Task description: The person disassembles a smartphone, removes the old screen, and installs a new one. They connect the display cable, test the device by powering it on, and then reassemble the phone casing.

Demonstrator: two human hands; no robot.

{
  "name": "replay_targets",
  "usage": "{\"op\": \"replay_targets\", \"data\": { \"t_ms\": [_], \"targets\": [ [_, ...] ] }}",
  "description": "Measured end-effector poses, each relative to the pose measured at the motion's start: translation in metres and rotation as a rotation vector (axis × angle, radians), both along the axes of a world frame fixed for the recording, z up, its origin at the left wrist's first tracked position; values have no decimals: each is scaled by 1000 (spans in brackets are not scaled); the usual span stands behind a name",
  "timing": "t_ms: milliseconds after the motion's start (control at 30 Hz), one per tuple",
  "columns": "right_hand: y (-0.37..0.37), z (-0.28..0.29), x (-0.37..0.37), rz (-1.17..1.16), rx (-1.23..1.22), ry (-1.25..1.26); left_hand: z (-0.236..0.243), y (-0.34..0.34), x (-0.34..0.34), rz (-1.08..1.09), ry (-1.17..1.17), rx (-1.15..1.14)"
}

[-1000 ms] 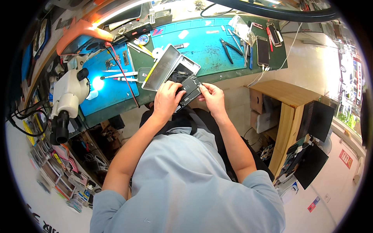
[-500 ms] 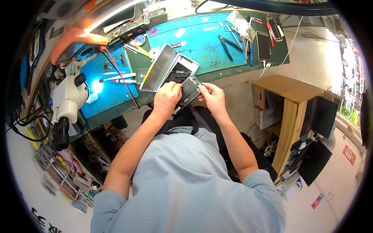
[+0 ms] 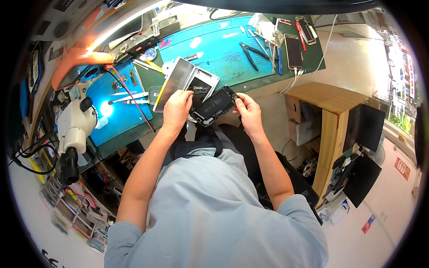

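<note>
An opened phone body [image 3: 213, 107] with a flat black battery and bare parts lies tilted above my lap, just off the bench edge. My right hand [image 3: 250, 115] pinches its right edge between thumb and fingers. Left of the phone, my left hand [image 3: 176, 111] is closed, fingers pressed together by the near rim of an open grey case [image 3: 173, 85]; what they hold, if anything, is hidden. Small dark pieces [image 3: 199, 88] lie inside the case.
On the blue mats [image 3: 219, 53] are pliers [image 3: 249, 56] and other tools, with a cabled phone [image 3: 293, 51] to the right. A white microscope [image 3: 73, 125] and an orange lamp [image 3: 80, 60] stand left. A wooden cabinet [image 3: 330, 102] is at right.
The phone body has turned flatter, showing more of its black inner face. My left hand has moved left, off the phone towards the case. My right hand still grips the edge.
</note>
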State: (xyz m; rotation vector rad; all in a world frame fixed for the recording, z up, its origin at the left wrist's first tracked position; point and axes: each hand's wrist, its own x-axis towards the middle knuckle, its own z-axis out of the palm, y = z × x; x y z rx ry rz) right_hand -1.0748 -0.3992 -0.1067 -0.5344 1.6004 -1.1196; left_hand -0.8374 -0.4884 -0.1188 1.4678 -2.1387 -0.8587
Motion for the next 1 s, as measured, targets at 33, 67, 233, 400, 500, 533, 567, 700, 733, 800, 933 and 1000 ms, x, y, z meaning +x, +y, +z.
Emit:
{"op": "replay_targets", "data": {
  "t_ms": [33,67,233,400,500,533,567,700,733,800,933,1000],
  "targets": [
    [1,2,-5,-15,-26,-34,0,1,-1,-8,-16,-18],
    [2,6,-10,-13,-14,-79,-1,1,-1,-15,-31,-35],
    [0,12,-27,-35,-100,-235,12,2,-1,-35,-29,-188],
    [-8,14,-38,-100,-107,-242,33,23,26,216,62,-363],
    [-16,12,-51,-160,-53,-127,4,63,51,738,393,189],
    [-18,8,-60,-173,-24,-77,3,65,53,765,508,482],
    [-21,4,-66,-187,5,-27,2,67,54,778,618,777],
    [-38,3,-81,-228,38,70,-3,67,33,828,921,1248],
    [-39,1,-85,-236,38,74,-4,64,27,826,889,1214],
    [-41,0,-91,-254,45,73,-4,63,22,842,799,1186],
    [-47,1,-94,-267,42,58,-9,68,19,863,766,1125],
    [-49,-3,-97,-271,46,64,-11,71,24,864,788,1127]
  ]
}}
